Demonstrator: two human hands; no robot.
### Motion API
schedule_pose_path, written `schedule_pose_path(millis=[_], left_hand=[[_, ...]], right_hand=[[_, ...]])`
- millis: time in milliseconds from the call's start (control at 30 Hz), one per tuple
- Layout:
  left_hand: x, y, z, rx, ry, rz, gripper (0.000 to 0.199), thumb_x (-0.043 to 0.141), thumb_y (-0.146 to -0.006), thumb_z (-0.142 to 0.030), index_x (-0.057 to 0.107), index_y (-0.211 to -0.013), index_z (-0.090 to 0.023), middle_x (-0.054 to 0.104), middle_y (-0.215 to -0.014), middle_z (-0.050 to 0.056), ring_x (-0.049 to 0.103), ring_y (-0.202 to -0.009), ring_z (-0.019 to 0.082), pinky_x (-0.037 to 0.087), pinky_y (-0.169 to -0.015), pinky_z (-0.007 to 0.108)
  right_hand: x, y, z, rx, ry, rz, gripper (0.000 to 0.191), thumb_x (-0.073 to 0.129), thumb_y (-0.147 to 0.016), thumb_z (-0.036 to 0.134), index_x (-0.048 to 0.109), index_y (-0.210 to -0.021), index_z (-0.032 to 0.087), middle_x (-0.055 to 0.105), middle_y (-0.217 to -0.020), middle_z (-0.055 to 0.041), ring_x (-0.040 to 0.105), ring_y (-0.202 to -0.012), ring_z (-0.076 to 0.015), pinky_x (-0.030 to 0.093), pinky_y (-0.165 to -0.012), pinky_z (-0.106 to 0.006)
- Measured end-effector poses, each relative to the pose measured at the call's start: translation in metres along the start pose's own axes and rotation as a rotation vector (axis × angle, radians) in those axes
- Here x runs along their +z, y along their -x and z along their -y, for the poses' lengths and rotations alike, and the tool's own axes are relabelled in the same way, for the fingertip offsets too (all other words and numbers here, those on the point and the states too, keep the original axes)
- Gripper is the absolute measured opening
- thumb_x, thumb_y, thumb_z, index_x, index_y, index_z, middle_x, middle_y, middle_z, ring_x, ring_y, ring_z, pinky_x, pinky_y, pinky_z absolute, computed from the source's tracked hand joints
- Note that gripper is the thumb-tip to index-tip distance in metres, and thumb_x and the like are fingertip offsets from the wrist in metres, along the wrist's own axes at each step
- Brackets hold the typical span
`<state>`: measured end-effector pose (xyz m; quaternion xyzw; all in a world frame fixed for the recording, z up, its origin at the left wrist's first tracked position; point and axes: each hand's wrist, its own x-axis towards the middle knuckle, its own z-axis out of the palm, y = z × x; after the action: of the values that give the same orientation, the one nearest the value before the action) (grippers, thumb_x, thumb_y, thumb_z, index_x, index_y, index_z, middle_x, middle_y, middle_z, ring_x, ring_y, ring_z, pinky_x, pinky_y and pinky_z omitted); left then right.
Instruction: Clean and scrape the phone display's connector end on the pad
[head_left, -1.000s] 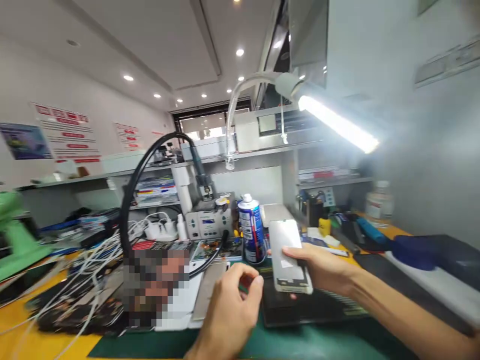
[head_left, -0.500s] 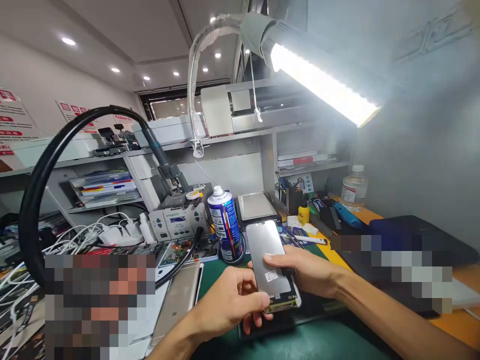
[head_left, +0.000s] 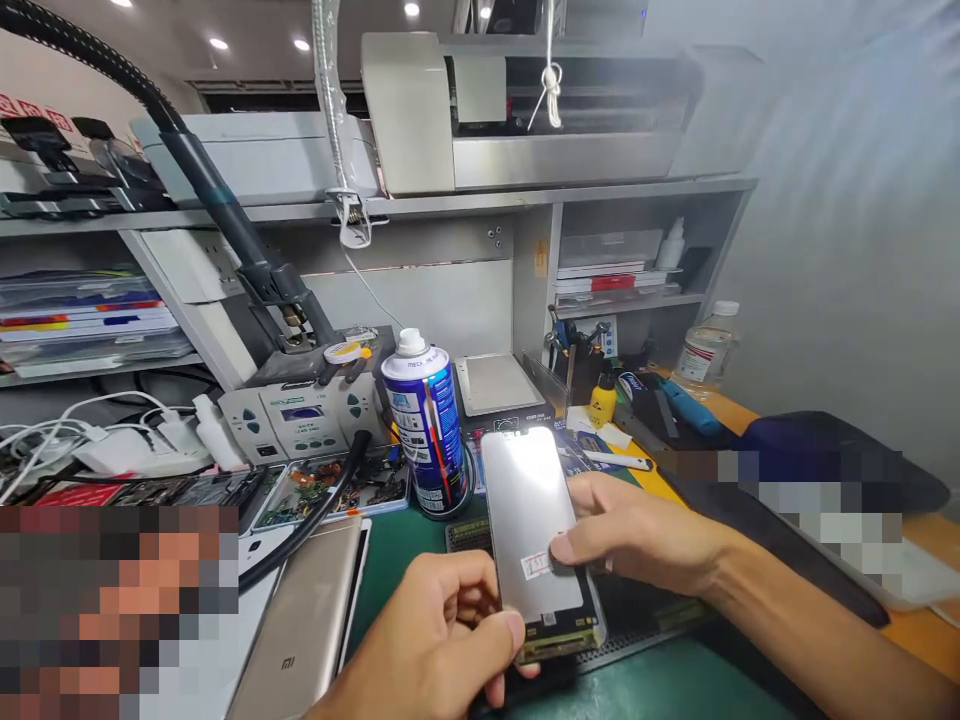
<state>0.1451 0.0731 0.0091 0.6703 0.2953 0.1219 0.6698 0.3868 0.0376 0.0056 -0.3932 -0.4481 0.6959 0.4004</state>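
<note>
A phone screen assembly [head_left: 529, 510] with a silvery metal back, a small white label and a dark lower edge with a flex strip stands tilted upright between my hands. My left hand [head_left: 457, 630] grips its lower left corner with thumb and fingers. My right hand [head_left: 637, 530] holds the right side, the thumb pressed on the metal back by the label. Behind it lies a dark mat or tray [head_left: 645, 625] on the green work mat [head_left: 592, 690]. A blue spray can [head_left: 427, 430] with a white cap stands just left of the screen.
Left of my hands lies a gold phone [head_left: 300, 625]. Farther back are a grey rework station [head_left: 304, 420], a parts tray [head_left: 330, 485] and white cables. A yellow bottle [head_left: 602, 400], a clear bottle [head_left: 706, 350] and a dark cloth [head_left: 832, 455] are at the right.
The view has tilted down and come closer to the bench. Both hands still hold the screen assembly, which now reflects the light more brightly.
</note>
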Motion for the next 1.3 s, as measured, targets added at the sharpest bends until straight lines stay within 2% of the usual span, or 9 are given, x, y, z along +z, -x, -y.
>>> schedule_pose_path(millis=[133, 333, 467, 633, 800, 900, 1000, 1100, 1300], left_hand=[[-0.002, 0.002, -0.002, -0.033, 0.011, -0.016, 0.040, 0.074, -0.088, -0.054, 0.067, -0.086, -0.014, 0.072, -0.085, 0.008, 0.059, -0.063, 0.012, 0.039, -0.048, 0.018], [-0.003, 0.002, 0.001, -0.041, 0.031, -0.012, 0.041, 0.075, -0.086, -0.054, 0.069, -0.087, -0.014, 0.071, -0.082, 0.007, 0.057, -0.061, 0.012, 0.038, -0.047, 0.017], [-0.002, 0.003, 0.001, -0.052, 0.029, -0.025, 0.041, 0.076, -0.086, -0.055, 0.068, -0.087, -0.015, 0.072, -0.084, 0.007, 0.057, -0.063, 0.012, 0.039, -0.047, 0.017], [-0.004, 0.000, 0.009, -0.036, 0.011, -0.045, 0.043, 0.077, -0.086, -0.057, 0.067, -0.087, -0.016, 0.071, -0.081, 0.006, 0.056, -0.062, 0.012, 0.040, -0.048, 0.017], [-0.005, -0.004, 0.017, 0.007, 0.019, -0.042, 0.043, 0.077, -0.085, -0.058, 0.066, -0.085, -0.016, 0.068, -0.079, 0.004, 0.056, -0.061, 0.012, 0.042, -0.050, 0.018], [-0.005, -0.004, 0.017, 0.027, 0.025, -0.056, 0.043, 0.077, -0.085, -0.057, 0.066, -0.086, -0.016, 0.067, -0.078, 0.004, 0.056, -0.061, 0.012, 0.041, -0.049, 0.019], [-0.005, -0.004, 0.015, 0.041, 0.021, -0.060, 0.044, 0.077, -0.085, -0.058, 0.065, -0.084, -0.016, 0.064, -0.075, 0.003, 0.056, -0.061, 0.013, 0.042, -0.051, 0.019], [-0.005, -0.002, 0.012, 0.036, 0.000, -0.057, 0.044, 0.077, -0.085, -0.058, 0.066, -0.085, -0.016, 0.067, -0.079, 0.004, 0.058, -0.064, 0.013, 0.043, -0.053, 0.019], [-0.004, 0.001, 0.007, 0.046, -0.023, -0.074, 0.046, 0.074, -0.087, -0.060, 0.065, -0.089, -0.015, 0.069, -0.085, 0.006, 0.059, -0.067, 0.014, 0.044, -0.054, 0.020]], right_hand=[[-0.004, 0.003, 0.005, -0.040, -0.002, 0.045, 0.031, 0.093, -0.070, 0.028, 0.078, -0.090, 0.010, 0.073, -0.079, -0.0025, 0.065, -0.064, -0.0103, 0.056, -0.062, -0.018], [-0.008, 0.003, 0.007, -0.072, -0.108, 0.157, 0.023, 0.082, -0.079, 0.019, 0.079, -0.100, 0.011, 0.079, -0.087, -0.0078, 0.075, -0.069, -0.0170, 0.065, -0.063, -0.026], [-0.009, 0.001, 0.008, -0.079, -0.207, 0.204, 0.026, 0.072, -0.079, 0.012, 0.079, -0.104, 0.009, 0.082, -0.091, -0.0123, 0.079, -0.072, -0.0205, 0.069, -0.063, -0.031], [-0.012, 0.001, 0.006, -0.087, -0.193, 0.206, 0.035, 0.073, -0.076, 0.014, 0.077, -0.111, 0.008, 0.082, -0.100, -0.0173, 0.079, -0.078, -0.0220, 0.070, -0.066, -0.033], [-0.008, 0.002, 0.007, -0.080, -0.124, 0.195, 0.040, 0.078, -0.072, 0.011, 0.077, -0.112, 0.011, 0.080, -0.099, -0.0121, 0.077, -0.080, -0.0205, 0.068, -0.066, -0.029], [-0.004, 0.002, 0.007, -0.081, -0.050, 0.192, 0.036, 0.084, -0.074, 0.016, 0.079, -0.109, 0.011, 0.079, -0.098, -0.0107, 0.076, -0.078, -0.0183, 0.065, -0.064, -0.024], [-0.004, 0.004, 0.007, -0.091, 0.027, 0.199, 0.031, 0.089, -0.078, 0.025, 0.080, -0.105, 0.011, 0.079, -0.095, -0.0090, 0.076, -0.080, -0.0184, 0.065, -0.075, -0.026], [-0.007, 0.006, 0.007, -0.077, 0.000, 0.280, 0.036, 0.093, -0.074, 0.027, 0.082, -0.105, 0.012, 0.079, -0.102, -0.0104, 0.077, -0.088, -0.0215, 0.063, -0.086, -0.032], [-0.008, 0.006, 0.006, -0.097, -0.034, 0.256, 0.030, 0.080, -0.092, 0.035, 0.081, -0.109, 0.010, 0.080, -0.093, -0.0131, 0.076, -0.075, -0.0192, 0.065, -0.072, -0.030]])
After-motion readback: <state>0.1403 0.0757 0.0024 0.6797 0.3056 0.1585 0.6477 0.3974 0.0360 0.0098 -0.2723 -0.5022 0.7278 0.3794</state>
